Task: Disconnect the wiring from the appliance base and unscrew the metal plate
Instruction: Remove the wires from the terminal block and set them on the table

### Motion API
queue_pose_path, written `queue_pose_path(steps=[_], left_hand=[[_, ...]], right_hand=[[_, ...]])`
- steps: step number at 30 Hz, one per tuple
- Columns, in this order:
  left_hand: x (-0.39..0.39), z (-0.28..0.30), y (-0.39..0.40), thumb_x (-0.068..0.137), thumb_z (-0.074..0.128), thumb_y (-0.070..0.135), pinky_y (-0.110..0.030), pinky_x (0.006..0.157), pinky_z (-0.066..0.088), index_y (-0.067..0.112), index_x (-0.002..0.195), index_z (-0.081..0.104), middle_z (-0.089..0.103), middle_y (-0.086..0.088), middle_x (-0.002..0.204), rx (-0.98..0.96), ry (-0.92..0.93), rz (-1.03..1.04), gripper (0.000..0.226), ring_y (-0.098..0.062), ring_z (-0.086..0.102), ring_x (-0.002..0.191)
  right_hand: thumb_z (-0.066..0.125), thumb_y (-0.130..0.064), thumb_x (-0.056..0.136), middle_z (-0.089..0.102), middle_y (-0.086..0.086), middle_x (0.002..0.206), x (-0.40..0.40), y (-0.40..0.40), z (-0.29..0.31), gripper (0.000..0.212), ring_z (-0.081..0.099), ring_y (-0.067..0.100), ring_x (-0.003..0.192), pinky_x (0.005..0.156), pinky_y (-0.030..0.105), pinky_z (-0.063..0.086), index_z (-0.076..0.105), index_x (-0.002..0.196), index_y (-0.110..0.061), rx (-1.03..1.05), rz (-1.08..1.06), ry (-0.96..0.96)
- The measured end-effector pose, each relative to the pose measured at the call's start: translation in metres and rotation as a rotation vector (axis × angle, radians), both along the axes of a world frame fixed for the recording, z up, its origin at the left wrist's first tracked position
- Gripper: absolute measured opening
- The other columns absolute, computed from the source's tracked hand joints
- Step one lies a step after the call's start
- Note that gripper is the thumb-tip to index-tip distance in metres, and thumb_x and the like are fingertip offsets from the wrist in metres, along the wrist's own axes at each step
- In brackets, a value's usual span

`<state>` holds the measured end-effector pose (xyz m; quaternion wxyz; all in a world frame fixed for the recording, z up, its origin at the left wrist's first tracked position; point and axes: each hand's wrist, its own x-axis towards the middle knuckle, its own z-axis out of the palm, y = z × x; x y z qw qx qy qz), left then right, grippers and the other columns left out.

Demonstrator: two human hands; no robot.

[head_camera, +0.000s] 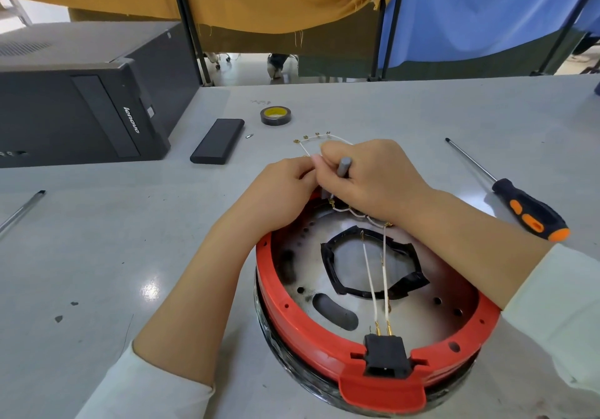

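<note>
I see the red appliance base near the tabletop's front edge. My left hand pinches white wiring; my right hand grips a grey tool at the base's far rim.

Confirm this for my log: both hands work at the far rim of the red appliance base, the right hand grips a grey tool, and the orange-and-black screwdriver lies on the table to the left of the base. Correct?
Not quite. The head view shows the orange-and-black screwdriver lying on the table to the right of the red appliance base, not the left. The rest holds: the left hand and right hand work at the far rim, the right gripping a grey tool.
</note>
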<state>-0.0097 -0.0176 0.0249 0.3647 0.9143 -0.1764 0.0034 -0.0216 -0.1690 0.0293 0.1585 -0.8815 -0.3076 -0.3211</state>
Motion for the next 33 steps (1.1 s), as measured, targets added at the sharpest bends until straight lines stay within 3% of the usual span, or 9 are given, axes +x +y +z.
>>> queue_pose_path(steps=[4, 6, 9, 12, 15, 18, 23, 27, 33], left_hand=[[0.000, 0.001, 0.001, 0.093, 0.040, 0.016, -0.023, 0.055, 0.035, 0.010, 0.085, 0.060, 0.062, -0.003, 0.077, 0.010, 0.020, 0.001, 0.023, -0.012, 0.046, 0.062], [-0.001, 0.002, 0.001, 0.094, 0.040, 0.018, -0.018, 0.050, 0.034, 0.016, 0.077, 0.058, 0.059, 0.001, 0.071, 0.000, 0.015, -0.006, 0.024, -0.010, 0.044, 0.059], [-0.002, 0.002, 0.000, 0.096, 0.040, 0.026, -0.011, 0.044, 0.031, 0.027, 0.066, 0.052, 0.052, 0.009, 0.060, 0.003, -0.013, -0.012, 0.032, -0.004, 0.041, 0.052], [0.000, 0.001, -0.001, 0.097, 0.040, 0.026, -0.018, 0.047, 0.030, 0.028, 0.074, 0.055, 0.050, 0.010, 0.060, 0.030, -0.025, -0.013, 0.028, -0.004, 0.042, 0.054], [0.002, 0.001, 0.000, 0.096, 0.040, 0.023, -0.018, 0.046, 0.030, 0.028, 0.068, 0.050, 0.050, 0.009, 0.061, 0.041, -0.028, -0.001, 0.030, -0.004, 0.043, 0.054], [0.002, 0.000, 0.000, 0.098, 0.040, 0.029, -0.011, 0.046, 0.032, 0.030, 0.068, 0.052, 0.050, 0.010, 0.060, 0.019, -0.031, -0.014, 0.032, -0.001, 0.044, 0.052], [0.003, -0.001, 0.001, 0.098, 0.041, 0.038, -0.010, 0.045, 0.031, 0.025, 0.092, 0.066, 0.048, 0.011, 0.055, -0.017, -0.003, -0.022, 0.029, 0.006, 0.044, 0.046], [0.002, 0.001, 0.000, 0.098, 0.041, 0.035, -0.011, 0.045, 0.031, 0.032, 0.070, 0.057, 0.047, 0.011, 0.055, -0.009, -0.022, -0.027, 0.033, 0.003, 0.044, 0.046], [0.001, 0.001, 0.001, 0.098, 0.039, 0.031, -0.010, 0.044, 0.032, 0.027, 0.064, 0.051, 0.050, 0.009, 0.058, -0.020, -0.022, -0.016, 0.037, -0.003, 0.041, 0.049]], right_hand=[[0.044, -0.031, 0.092, 0.033, -0.002, 0.047, 0.000, 0.003, -0.002, 0.029, 0.029, 0.021, 0.043, 0.041, 0.027, 0.027, 0.033, 0.066, -0.023, -0.073, 0.017, -0.042], [0.043, -0.031, 0.092, 0.031, -0.005, 0.048, -0.001, 0.003, -0.002, 0.030, 0.029, 0.020, 0.044, 0.042, 0.028, 0.029, 0.033, 0.066, -0.023, -0.057, 0.005, -0.017], [0.046, -0.029, 0.092, 0.026, -0.005, 0.047, 0.003, 0.004, -0.003, 0.035, 0.033, 0.014, 0.046, 0.045, 0.022, 0.025, 0.030, 0.061, -0.022, 0.041, -0.058, 0.140], [0.048, -0.031, 0.094, 0.033, -0.004, 0.051, 0.012, 0.004, -0.004, 0.044, 0.036, 0.010, 0.050, 0.048, 0.026, 0.021, 0.027, 0.057, -0.021, 0.091, -0.145, 0.344], [0.047, -0.032, 0.095, 0.034, -0.005, 0.052, 0.011, 0.004, -0.005, 0.045, 0.036, 0.009, 0.051, 0.048, 0.027, 0.020, 0.026, 0.057, -0.023, 0.025, -0.154, 0.314], [0.047, -0.031, 0.096, 0.031, -0.006, 0.048, 0.007, 0.002, -0.004, 0.045, 0.039, 0.009, 0.050, 0.047, 0.021, 0.023, 0.025, 0.058, -0.025, 0.120, -0.084, 0.282], [0.043, -0.032, 0.099, 0.032, -0.002, 0.049, 0.007, 0.002, 0.000, 0.043, 0.032, 0.015, 0.048, 0.047, 0.028, 0.025, 0.025, 0.061, -0.023, 0.233, -0.077, 0.257], [0.043, -0.032, 0.097, 0.027, -0.005, 0.045, 0.003, 0.003, 0.002, 0.043, 0.032, 0.013, 0.043, 0.045, 0.023, 0.022, 0.021, 0.060, -0.027, 0.135, -0.075, 0.190], [0.043, -0.030, 0.094, 0.026, -0.008, 0.048, 0.000, 0.003, 0.001, 0.031, 0.029, 0.018, 0.048, 0.044, 0.028, 0.022, 0.033, 0.066, -0.022, 0.030, -0.046, 0.128]])
